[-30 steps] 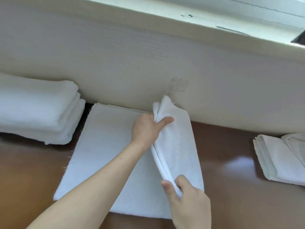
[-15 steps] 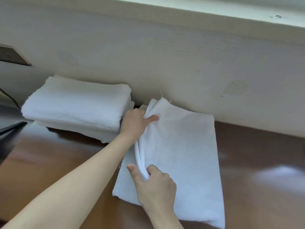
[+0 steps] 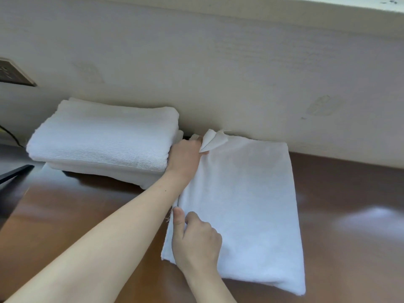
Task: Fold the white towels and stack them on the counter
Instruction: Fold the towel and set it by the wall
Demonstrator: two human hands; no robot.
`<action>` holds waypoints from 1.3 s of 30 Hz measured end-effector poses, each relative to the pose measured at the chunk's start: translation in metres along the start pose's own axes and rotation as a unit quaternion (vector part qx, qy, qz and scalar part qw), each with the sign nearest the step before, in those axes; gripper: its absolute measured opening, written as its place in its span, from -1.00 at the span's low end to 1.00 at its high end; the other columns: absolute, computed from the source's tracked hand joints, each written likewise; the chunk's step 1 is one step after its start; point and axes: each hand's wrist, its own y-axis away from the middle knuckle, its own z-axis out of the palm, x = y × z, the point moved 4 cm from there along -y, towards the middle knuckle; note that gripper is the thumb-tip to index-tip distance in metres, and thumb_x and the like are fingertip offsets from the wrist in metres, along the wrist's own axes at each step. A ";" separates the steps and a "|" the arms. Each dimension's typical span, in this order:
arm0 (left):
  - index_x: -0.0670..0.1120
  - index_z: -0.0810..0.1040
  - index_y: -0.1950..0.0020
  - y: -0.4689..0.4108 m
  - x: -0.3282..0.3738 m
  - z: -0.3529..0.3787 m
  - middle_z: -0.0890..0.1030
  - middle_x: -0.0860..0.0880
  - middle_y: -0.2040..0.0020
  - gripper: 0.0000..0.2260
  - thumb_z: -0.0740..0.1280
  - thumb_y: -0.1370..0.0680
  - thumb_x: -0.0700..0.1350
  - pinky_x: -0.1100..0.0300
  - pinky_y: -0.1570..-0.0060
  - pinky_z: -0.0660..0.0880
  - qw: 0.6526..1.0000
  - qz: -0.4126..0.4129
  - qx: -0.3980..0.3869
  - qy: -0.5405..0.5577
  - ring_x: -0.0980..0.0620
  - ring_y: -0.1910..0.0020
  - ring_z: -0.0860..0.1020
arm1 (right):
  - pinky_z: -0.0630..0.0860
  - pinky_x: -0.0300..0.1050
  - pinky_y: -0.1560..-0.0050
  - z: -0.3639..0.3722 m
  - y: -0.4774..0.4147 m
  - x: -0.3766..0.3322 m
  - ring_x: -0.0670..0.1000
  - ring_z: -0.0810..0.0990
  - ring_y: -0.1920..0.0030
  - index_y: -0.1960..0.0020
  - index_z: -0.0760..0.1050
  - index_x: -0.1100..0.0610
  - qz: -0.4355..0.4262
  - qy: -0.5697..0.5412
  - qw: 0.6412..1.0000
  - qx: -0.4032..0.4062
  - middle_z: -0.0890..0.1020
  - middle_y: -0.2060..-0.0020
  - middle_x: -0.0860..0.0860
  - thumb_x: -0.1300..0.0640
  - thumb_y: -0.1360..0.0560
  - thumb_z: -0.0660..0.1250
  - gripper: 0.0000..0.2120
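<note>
**Half-fold laid down on the surface**

Since the frame half a second ago, the raised left edge of the towel [image 3: 240, 204] has dropped, and the doubled cloth now lies nearly flat. Both hands have lowered with it.

1. Towel: folded in half on the brown surface [image 3: 349, 248], with its far edge against the wall [image 3: 240, 73] and its open edges to the left.
2. Left hand [image 3: 185, 158]: at the far left corner, fingers closed on the cloth. The corner tip [image 3: 213, 139] stands up past the fingers.
3. Right hand [image 3: 196, 239]: at the near left edge, fingers curled on top of the towel. The thumb lies along the edge and pinches the layers.
4. Stack of folded towels [image 3: 105, 138]: on the surface to the left, against the wall. Its right end touches the left hand.
5. Socket plate [image 3: 13, 73]: on the wall at the far left.
</note>
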 end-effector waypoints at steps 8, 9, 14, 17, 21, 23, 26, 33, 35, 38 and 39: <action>-0.11 0.32 -0.44 0.000 -0.003 0.033 0.47 -0.02 -0.32 -0.56 0.19 -0.66 0.12 0.13 0.10 0.49 0.999 0.006 -0.014 -0.034 0.04 -0.26 0.49 | 0.23 -0.02 0.28 0.016 -0.006 0.005 0.09 0.39 0.34 0.30 0.25 0.01 0.032 -0.001 0.999 -0.038 0.34 0.45 -0.08 -0.44 -0.26 -0.66 -0.17; -0.14 0.24 -0.51 0.001 -0.002 0.034 0.40 -0.04 -0.42 -0.48 0.22 -0.65 0.10 0.15 -0.07 0.47 1.000 0.002 -0.017 0.002 0.05 -0.38 0.39 | 0.25 -0.02 0.26 0.014 -0.006 0.007 0.09 0.40 0.33 0.29 0.27 0.02 0.030 -0.005 0.999 -0.040 0.36 0.44 -0.07 -0.45 -0.25 -0.66 -0.15; -0.19 -0.03 -0.62 0.011 0.000 0.015 0.01 -0.13 -0.64 -0.22 0.34 -0.59 0.06 0.17 -0.49 0.08 0.978 -0.063 0.047 0.193 -0.06 -0.59 0.08 | 0.42 0.00 0.19 -0.012 -0.004 0.027 0.04 0.53 0.25 0.18 0.40 0.02 -0.005 -0.100 0.995 0.005 0.55 0.34 -0.04 -0.50 -0.33 -0.56 -0.10; -0.21 0.23 -0.56 0.029 0.018 0.008 0.17 -0.18 -0.59 -0.36 0.32 -0.59 0.08 0.04 -0.53 0.09 0.979 0.034 0.110 0.170 -0.13 -0.58 0.16 | 0.40 -0.03 0.20 -0.041 -0.009 0.054 0.06 0.55 0.18 0.07 0.49 0.04 -0.036 -0.102 0.988 0.110 0.57 0.24 -0.09 -0.41 -0.53 -0.33 -0.25; -0.10 0.35 -0.51 0.052 0.031 0.036 0.23 -0.16 -0.58 -0.48 0.10 -0.65 0.16 -0.04 -0.54 -0.01 0.990 0.064 0.028 0.120 -0.16 -0.57 0.17 | 0.40 0.09 -0.25 -0.060 -0.022 0.104 0.18 0.53 -0.25 -0.23 0.56 0.16 -0.048 -0.022 0.981 0.188 0.60 -0.18 0.07 -0.19 -0.62 -0.04 -0.43; 0.00 0.16 -0.60 0.055 0.025 0.056 0.03 -0.11 -0.64 -0.44 0.00 -0.65 0.22 0.02 -0.55 -0.21 0.994 0.042 -0.041 0.093 -0.09 -0.61 -0.03 | 0.23 0.16 -0.45 -0.059 -0.025 0.120 0.19 0.33 -0.47 -0.40 0.47 0.12 -0.053 0.047 0.985 0.160 0.45 -0.41 0.10 -0.20 -0.62 -0.03 -0.42; 0.10 -0.02 -0.63 0.051 0.018 0.068 -0.13 -0.05 -0.64 -0.41 -0.10 -0.63 0.27 0.03 -0.54 -0.29 0.995 0.039 -0.056 0.078 -0.02 -0.61 -0.19 | 0.05 0.25 -0.51 -0.044 -0.020 0.124 0.17 0.11 -0.57 -0.54 0.29 0.03 -0.088 0.127 0.985 0.074 0.24 -0.55 0.08 -0.27 -0.62 -0.11 -0.38; 0.17 -0.19 -0.62 0.046 0.023 0.066 -0.28 0.01 -0.62 -0.36 -0.27 -0.56 0.35 -0.02 -0.52 -0.34 0.993 -0.007 -0.092 0.076 -0.02 -0.58 -0.34 | 0.03 0.35 -0.47 -0.035 -0.008 0.130 0.18 -0.01 -0.59 -0.61 0.08 -0.01 -0.119 0.190 0.974 0.003 0.06 -0.60 0.05 -0.32 -0.61 -0.09 -0.34; 0.20 -0.23 -0.60 0.043 0.034 0.063 -0.32 0.03 -0.60 -0.32 -0.36 -0.52 0.40 -0.01 -0.51 -0.39 0.991 -0.007 -0.086 0.107 -0.06 -0.56 -0.38 | 0.02 0.34 -0.46 -0.040 -0.009 0.132 0.18 -0.01 -0.59 -0.61 0.08 -0.02 -0.128 0.166 0.978 0.013 0.05 -0.60 0.04 -0.32 -0.62 -0.08 -0.35; 0.22 -0.25 -0.59 0.034 0.046 0.064 -0.36 0.04 -0.58 -0.32 -0.37 -0.51 0.42 -0.04 -0.49 -0.40 0.993 0.040 -0.083 0.079 -0.09 -0.55 -0.41 | -0.10 0.38 -0.48 -0.058 -0.040 0.137 0.16 -0.09 -0.60 -0.61 0.05 -0.06 -0.101 0.185 0.977 0.041 0.01 -0.61 0.03 -0.30 -0.62 -0.10 -0.38; 0.21 -0.25 -0.60 0.032 0.046 0.068 -0.35 0.02 -0.59 -0.33 -0.35 -0.52 0.41 -0.06 -0.50 -0.39 0.993 0.046 -0.092 0.061 -0.09 -0.55 -0.41 | -0.13 0.39 -0.49 -0.063 -0.052 0.140 0.16 -0.13 -0.59 -0.61 0.02 -0.07 -0.084 0.199 0.976 0.037 -0.01 -0.61 0.03 -0.30 -0.62 -0.12 -0.38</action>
